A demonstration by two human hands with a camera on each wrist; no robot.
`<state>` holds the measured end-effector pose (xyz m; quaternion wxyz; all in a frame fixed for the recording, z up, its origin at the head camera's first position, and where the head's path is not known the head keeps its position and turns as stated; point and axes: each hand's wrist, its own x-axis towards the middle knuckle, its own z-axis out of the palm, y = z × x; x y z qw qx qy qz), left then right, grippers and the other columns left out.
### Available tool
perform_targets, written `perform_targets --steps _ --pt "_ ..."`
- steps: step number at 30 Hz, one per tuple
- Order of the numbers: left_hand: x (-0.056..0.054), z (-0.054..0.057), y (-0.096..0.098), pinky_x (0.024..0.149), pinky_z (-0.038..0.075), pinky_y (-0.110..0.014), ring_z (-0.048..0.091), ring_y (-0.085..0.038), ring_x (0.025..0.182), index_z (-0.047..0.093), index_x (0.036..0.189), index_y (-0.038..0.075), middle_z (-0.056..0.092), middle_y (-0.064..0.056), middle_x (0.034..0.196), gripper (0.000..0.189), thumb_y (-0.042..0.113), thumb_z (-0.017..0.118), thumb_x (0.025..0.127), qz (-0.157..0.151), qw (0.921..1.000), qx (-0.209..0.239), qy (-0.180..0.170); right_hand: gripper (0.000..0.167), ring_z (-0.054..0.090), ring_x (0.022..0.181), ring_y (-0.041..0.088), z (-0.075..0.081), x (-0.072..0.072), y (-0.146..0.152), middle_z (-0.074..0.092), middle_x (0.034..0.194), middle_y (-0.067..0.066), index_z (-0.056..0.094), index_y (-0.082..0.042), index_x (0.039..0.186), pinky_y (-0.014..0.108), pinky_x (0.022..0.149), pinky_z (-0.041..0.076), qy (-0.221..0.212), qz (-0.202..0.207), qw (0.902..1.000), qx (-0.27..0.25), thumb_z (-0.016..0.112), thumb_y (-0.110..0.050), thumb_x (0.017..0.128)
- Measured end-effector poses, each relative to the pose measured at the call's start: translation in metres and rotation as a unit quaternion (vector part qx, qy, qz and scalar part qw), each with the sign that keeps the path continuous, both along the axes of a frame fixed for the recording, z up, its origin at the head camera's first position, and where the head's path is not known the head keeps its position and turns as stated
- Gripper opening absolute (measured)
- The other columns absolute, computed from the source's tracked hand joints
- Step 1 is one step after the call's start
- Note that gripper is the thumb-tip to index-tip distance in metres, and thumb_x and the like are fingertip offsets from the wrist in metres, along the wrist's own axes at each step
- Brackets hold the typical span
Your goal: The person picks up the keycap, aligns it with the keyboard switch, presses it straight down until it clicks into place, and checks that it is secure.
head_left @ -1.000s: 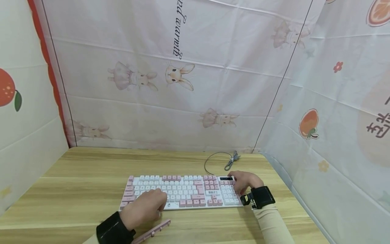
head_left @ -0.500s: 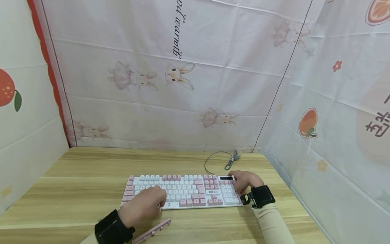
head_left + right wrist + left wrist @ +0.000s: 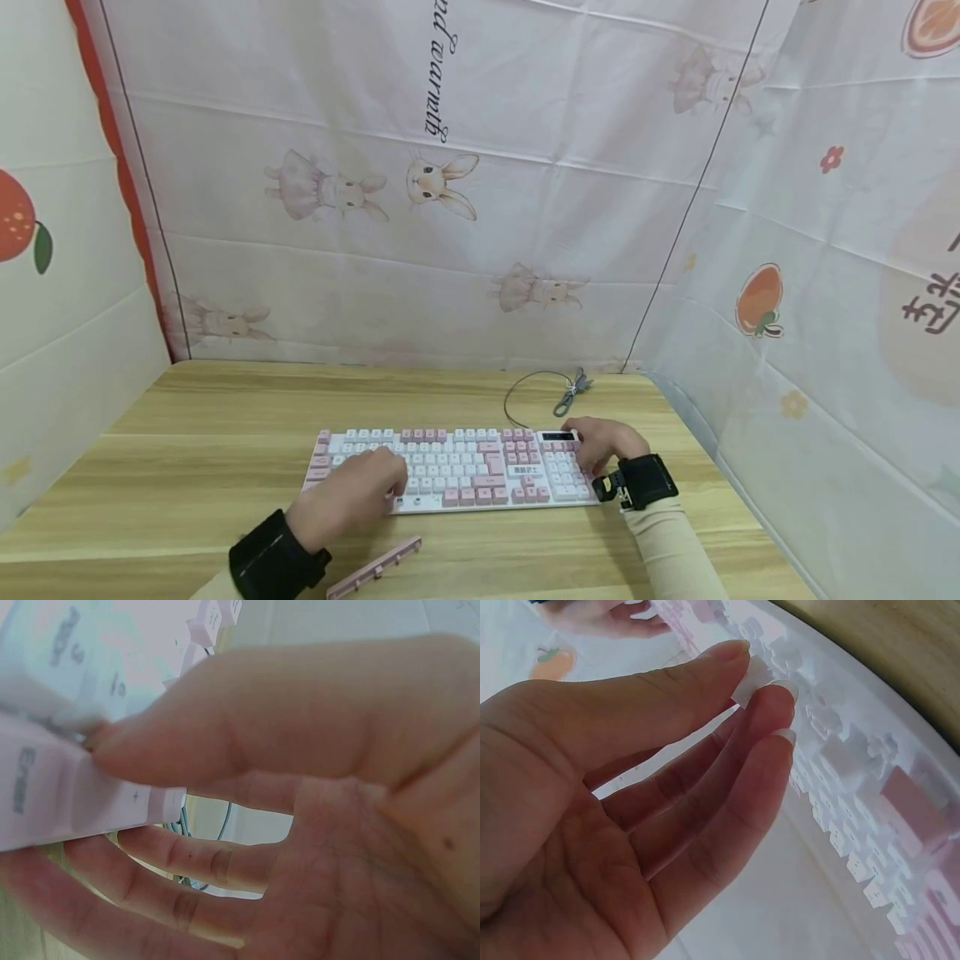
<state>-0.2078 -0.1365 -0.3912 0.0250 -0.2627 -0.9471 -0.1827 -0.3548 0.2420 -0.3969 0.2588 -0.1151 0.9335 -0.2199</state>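
Observation:
A white and pink keyboard point(image 3: 450, 471) lies flat on the wooden table. My left hand point(image 3: 348, 493) is over its lower left part. In the left wrist view a small white keycap point(image 3: 751, 682) is pinched between thumb and index finger, close above bare switch posts point(image 3: 823, 720) in the front row. My right hand point(image 3: 604, 443) holds the keyboard's right end, thumb on the number pad beside the pink Enter key point(image 3: 34, 780), fingers along the outer side. A long pink space bar keycap point(image 3: 375, 569) lies in front of the keyboard, stems showing.
Behind the keyboard's right part lies its grey cable point(image 3: 572, 398), bundled with a tie. Printed fabric point(image 3: 450, 250) hangs around the back and sides of the wooden table point(image 3: 225, 400).
My left hand has shifted slightly left and away from me over the keyboard. The right hand and the space bar keycap stay in place.

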Motion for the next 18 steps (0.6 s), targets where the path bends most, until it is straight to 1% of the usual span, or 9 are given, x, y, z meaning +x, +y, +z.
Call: perform_targets --steps 3,8,14,17,18 --pt "-0.0011 0.0005 -0.0005 0.068 0.055 -0.029 0.066 -0.012 0.076 0.077 0.084 0.010 0.075 -0.001 0.085 0.019 -0.008 0.077 0.077 0.006 1.0000 0.002 -0.002 0.074 0.063 0.094 0.023 -0.0003 -0.0008 -0.0002 0.058 0.128 0.019 0.046 -0.004 0.148 0.042 0.073 0.062 0.000 -0.001 1.0000 0.000 0.070 0.006 0.078" --pt "-0.0035 0.0007 -0.0017 0.072 0.058 -0.033 0.070 -0.019 0.081 0.077 0.087 0.009 0.075 -0.004 0.088 0.018 -0.005 0.080 0.077 0.010 0.9999 -0.005 0.000 0.074 0.063 0.093 0.023 -0.0010 -0.0012 0.0001 0.058 0.129 0.019 0.046 -0.004 0.148 0.041 0.073 0.062 0.000 0.000 1.0000 0.000 0.069 0.006 0.078" --pt "-0.0072 0.0046 -0.0039 0.070 0.056 -0.031 0.068 -0.015 0.079 0.076 0.085 0.007 0.075 -0.004 0.087 0.015 -0.006 0.079 0.078 0.009 0.9999 0.001 0.006 0.076 0.064 0.092 0.023 -0.0016 -0.0012 0.0005 0.057 0.130 0.020 0.044 -0.004 0.150 0.041 0.072 0.062 -0.001 0.000 1.0000 0.001 0.069 0.007 0.079" --pt "-0.0091 0.0080 -0.0032 0.071 0.057 -0.033 0.068 -0.015 0.080 0.076 0.086 0.006 0.075 -0.005 0.088 0.015 -0.006 0.079 0.079 0.017 0.9998 0.007 -0.004 0.076 0.064 0.093 0.022 -0.0016 -0.0018 0.0004 0.057 0.131 0.020 0.044 -0.004 0.150 0.041 0.073 0.062 -0.002 -0.001 1.0000 -0.002 0.069 0.008 0.079" --pt "-0.0097 0.0090 -0.0027 0.072 0.057 -0.035 0.068 -0.016 0.081 0.076 0.087 0.006 0.075 -0.005 0.089 0.014 -0.006 0.079 0.079 0.024 0.9996 0.009 -0.011 0.076 0.064 0.093 0.023 -0.0017 -0.0020 0.0004 0.057 0.131 0.020 0.044 -0.004 0.150 0.041 0.073 0.062 -0.003 -0.002 1.0000 -0.001 0.069 0.008 0.080"
